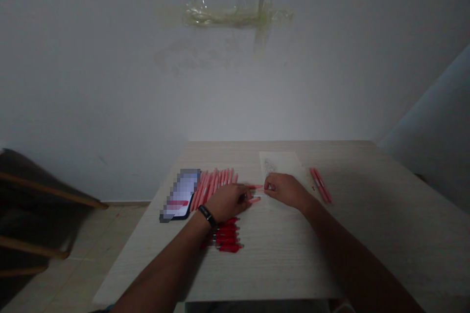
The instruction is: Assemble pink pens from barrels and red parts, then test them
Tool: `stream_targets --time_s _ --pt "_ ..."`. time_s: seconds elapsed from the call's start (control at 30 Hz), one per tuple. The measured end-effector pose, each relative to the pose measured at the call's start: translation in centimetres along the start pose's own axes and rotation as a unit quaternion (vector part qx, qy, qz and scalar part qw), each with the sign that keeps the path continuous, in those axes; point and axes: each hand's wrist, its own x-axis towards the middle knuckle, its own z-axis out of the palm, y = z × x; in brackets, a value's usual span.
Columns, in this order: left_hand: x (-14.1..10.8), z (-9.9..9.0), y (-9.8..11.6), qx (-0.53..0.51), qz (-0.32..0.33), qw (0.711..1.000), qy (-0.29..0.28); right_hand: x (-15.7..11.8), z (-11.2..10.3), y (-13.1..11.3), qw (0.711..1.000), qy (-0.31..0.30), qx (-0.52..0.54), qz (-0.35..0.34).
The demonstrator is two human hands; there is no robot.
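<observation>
Both my hands are close together over the middle of the table. My left hand [228,201], with a dark wristband, is curled closed around a pink pen part [254,186] whose tapered end points right. A second short pink piece [254,200] shows just below its fingertips. My right hand [288,190] is pinched closed at the tip of that tapered part, over the paper's lower left; what its fingers hold is too small to make out. Beside my left hand lies a row of pink pens [205,188]. Several red pens [228,240] lie below its wrist, partly covered by the forearm.
A phone [181,195] with a blurred screen lies left of the pink pens. A scribbled sheet of paper [284,162] is behind my right hand. Farther right, two pink pens [320,185] lie side by side. The wooden table [348,156] meets a wall.
</observation>
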Motion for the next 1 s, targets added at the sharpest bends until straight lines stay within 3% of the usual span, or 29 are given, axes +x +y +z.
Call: stream_targets --time_s 1.0 --pt "0.01 0.02 0.1 -0.008 0.004 1.0 -0.016 0.27 0.28 -0.23 1.0 0.012 -0.015 0.006"
